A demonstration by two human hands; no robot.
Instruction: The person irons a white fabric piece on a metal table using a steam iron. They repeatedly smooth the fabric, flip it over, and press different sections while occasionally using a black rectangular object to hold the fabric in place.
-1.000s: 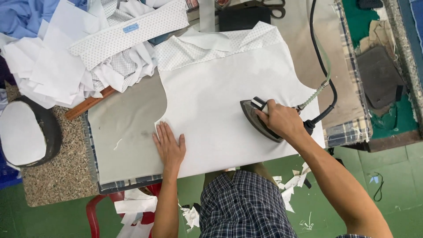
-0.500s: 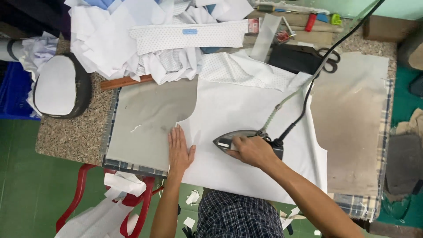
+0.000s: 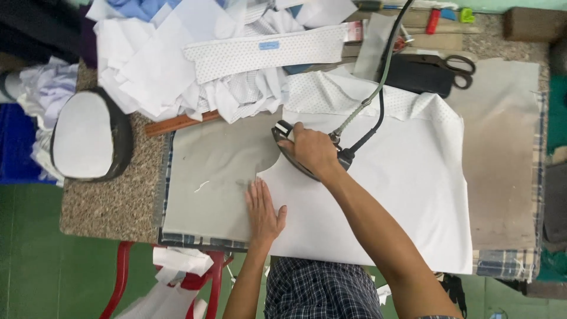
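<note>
I see my right hand [image 3: 313, 152] clenched around the iron [image 3: 295, 155] mid-frame, while my left hand [image 3: 263, 208] lies flat, released, pinning the white fabric [image 3: 407, 195] taut below it.

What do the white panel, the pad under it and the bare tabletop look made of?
Panel: thin woven cloth, matte, lying flat with soft folds at its top edge. Pad: grey fabric cover, matte and faintly stained, probably padded. Tabletop: speckled brown stone, likely granite or terrazzo.
</note>
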